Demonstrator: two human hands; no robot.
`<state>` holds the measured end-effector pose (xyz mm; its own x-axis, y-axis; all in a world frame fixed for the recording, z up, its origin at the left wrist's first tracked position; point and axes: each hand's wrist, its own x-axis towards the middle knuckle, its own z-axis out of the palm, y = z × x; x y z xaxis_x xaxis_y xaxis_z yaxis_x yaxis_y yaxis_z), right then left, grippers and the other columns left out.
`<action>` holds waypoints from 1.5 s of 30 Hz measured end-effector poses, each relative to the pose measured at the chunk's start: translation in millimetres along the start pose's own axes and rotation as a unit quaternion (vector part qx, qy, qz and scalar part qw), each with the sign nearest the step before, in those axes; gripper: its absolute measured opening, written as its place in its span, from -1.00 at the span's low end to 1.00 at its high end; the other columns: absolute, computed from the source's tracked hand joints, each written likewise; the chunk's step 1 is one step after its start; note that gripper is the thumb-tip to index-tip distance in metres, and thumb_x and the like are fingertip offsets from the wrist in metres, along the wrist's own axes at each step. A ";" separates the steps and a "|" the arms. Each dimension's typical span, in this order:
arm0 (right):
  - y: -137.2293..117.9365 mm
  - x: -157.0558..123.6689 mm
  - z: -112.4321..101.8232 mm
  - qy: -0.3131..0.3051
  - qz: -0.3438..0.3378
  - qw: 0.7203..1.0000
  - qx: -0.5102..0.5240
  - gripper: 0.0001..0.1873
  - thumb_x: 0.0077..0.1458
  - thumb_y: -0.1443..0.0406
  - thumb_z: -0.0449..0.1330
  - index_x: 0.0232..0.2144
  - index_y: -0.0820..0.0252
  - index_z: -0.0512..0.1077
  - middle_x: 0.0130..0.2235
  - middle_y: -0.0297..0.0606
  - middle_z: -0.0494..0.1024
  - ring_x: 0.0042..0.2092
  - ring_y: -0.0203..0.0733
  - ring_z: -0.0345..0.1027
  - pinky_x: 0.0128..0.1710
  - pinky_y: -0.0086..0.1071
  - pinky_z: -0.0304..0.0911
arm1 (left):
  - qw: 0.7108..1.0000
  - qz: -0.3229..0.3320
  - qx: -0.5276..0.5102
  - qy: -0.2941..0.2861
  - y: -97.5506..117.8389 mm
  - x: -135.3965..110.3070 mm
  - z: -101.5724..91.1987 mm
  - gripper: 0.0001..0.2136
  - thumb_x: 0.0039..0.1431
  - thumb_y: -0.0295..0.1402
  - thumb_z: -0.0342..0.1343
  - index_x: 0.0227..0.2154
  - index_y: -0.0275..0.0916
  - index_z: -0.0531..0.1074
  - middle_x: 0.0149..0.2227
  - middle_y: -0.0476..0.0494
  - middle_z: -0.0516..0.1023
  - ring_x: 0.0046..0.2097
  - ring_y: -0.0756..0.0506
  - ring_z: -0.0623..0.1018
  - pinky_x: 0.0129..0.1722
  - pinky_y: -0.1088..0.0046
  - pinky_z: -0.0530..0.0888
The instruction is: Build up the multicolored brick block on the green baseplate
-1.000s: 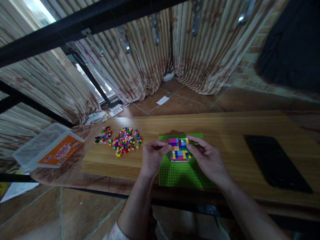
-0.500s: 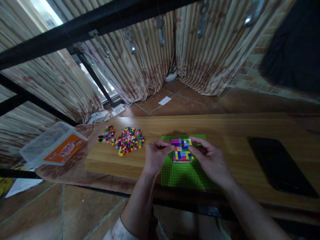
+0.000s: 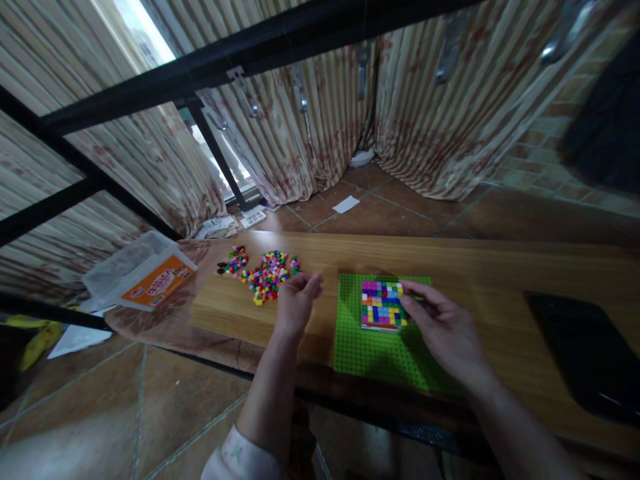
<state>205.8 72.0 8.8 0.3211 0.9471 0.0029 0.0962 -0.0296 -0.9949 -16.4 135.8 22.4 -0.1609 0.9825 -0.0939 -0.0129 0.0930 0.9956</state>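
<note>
A square block of stacked multicoloured toy bricks [image 3: 381, 308] sits on a green studded baseplate [image 3: 370, 357] on the wooden table. At the block's right side is my right hand [image 3: 447, 330], its thumb and forefinger closed on the upper right edge. My left hand [image 3: 295, 303] hovers left of the baseplate, apart from the block and beside the near right side of a pile of small loose bricks [image 3: 270, 273]. Its fingers are curled in. Whether anything is between them is hidden.
A smaller cluster of bricks [image 3: 236, 260] lies left of the pile. Beyond it stands a clear plastic box [image 3: 135, 267] with an orange label. A black flat object [image 3: 583, 353] lies on the right of the wooden tabletop [image 3: 480, 267]. Curtains [image 3: 320, 133] hang behind.
My left hand has left the brick block and moved left towards the loose pile. My right hand stays at the block's right edge. The whole view has shifted to the left.
</note>
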 end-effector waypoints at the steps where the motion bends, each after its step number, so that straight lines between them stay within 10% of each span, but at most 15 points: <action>1: 0.3 0.0 -1.0 0.002 -0.002 1.000 -0.005 -0.61 -0.01 0.04 0.31 -0.16 0.07 0.57 -0.17 -0.25 0.65 -0.25 -0.18 0.53 -0.17 -0.24 0.45 | 0.999 0.014 0.035 0.020 -0.7 7.0 -11.1 -0.78 -0.07 -0.20 0.30 -0.57 -0.27 0.52 -0.59 0.03 0.45 -0.50 0.05 0.40 -0.42 0.53 0.35; 8: 6.0 0.9 -8.1 0.024 0.004 0.999 -0.042 -0.58 0.02 0.01 0.27 -0.13 0.08 0.57 -0.18 -0.21 0.66 -0.29 -0.15 0.53 -0.27 -0.24 0.44 | 0.935 0.056 0.344 0.062 -2.0 21.6 -58.9 -0.91 -0.07 -0.44 0.19 -0.47 -0.26 0.58 -0.55 -0.06 0.54 -0.46 -0.05 0.47 -0.41 0.49 0.30; 15: 10.4 -1.6 -10.2 0.026 -0.003 0.997 -0.067 -0.59 0.04 0.01 0.26 -0.13 0.08 0.57 -0.19 -0.22 0.66 -0.28 -0.14 0.53 -0.27 -0.24 0.43 | 0.829 0.075 0.552 0.048 -4.5 9.8 -37.4 -0.84 0.07 -0.46 0.12 -0.33 -0.23 0.59 -0.29 -0.25 0.63 -0.22 -0.19 0.57 -0.24 0.40 0.37; 21: 4.5 -3.1 -11.7 0.036 0.009 0.998 -0.046 -0.60 0.01 0.01 0.28 -0.17 0.07 0.58 -0.23 -0.23 0.66 -0.34 -0.15 0.53 -0.32 -0.26 0.42 | 0.793 0.081 0.601 0.053 -8.2 7.5 -29.2 -0.80 0.17 -0.47 0.03 -0.27 -0.25 0.56 -0.19 -0.32 0.60 -0.16 -0.21 0.57 -0.19 0.36 0.38; 25: -1.5 -3.1 -11.3 0.044 0.004 0.998 -0.041 -0.62 0.00 0.01 0.29 -0.19 0.08 0.59 -0.28 -0.25 0.66 -0.37 -0.18 0.51 -0.34 -0.28 0.41 | 0.821 0.083 0.562 0.059 -6.3 6.7 -25.9 -0.83 0.17 -0.44 0.05 -0.28 -0.24 0.55 -0.24 -0.30 0.60 -0.20 -0.21 0.57 -0.22 0.36 0.37; 32: -10.0 -7.7 -9.5 0.097 -0.058 0.993 -0.038 -0.73 0.06 0.08 0.27 -0.25 0.06 0.59 -0.31 -0.29 0.63 -0.39 -0.23 0.46 -0.33 -0.30 0.41 | 0.987 0.098 0.122 -0.030 2.1 -12.2 7.1 -0.86 0.07 -0.29 0.21 -0.36 -0.24 0.55 -0.42 -0.06 0.56 -0.42 -0.01 0.47 -0.38 0.51 0.36; 37: -17.9 -17.0 -3.9 0.107 -0.199 0.971 -0.076 -0.86 0.14 0.19 0.23 -0.28 0.02 0.58 -0.22 -0.27 0.59 -0.19 -0.17 0.48 -0.17 -0.27 0.41 | 0.991 0.045 -0.064 -0.106 11.9 -33.8 24.2 -0.83 -0.03 -0.24 0.33 -0.45 -0.25 0.57 -0.55 0.03 0.47 -0.51 0.08 0.35 -0.47 0.56 0.30; 45: -24.9 -29.8 12.6 -0.047 -0.327 0.936 -0.122 -0.77 0.16 0.33 0.23 -0.12 0.02 0.53 -0.17 -0.27 0.56 -0.12 -0.20 0.46 -0.14 -0.30 0.40 | 0.967 -0.041 -0.133 -0.212 22.5 -56.2 34.1 -0.79 -0.14 -0.29 0.43 -0.48 -0.30 0.57 -0.55 0.02 0.51 -0.53 0.12 0.34 -0.49 0.60 0.31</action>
<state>181.9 48.5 32.3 0.0342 0.8116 0.5833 0.4588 0.5057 -0.7306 26.0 88.2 50.0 0.2701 0.9566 -0.1095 -0.2717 0.1848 0.9445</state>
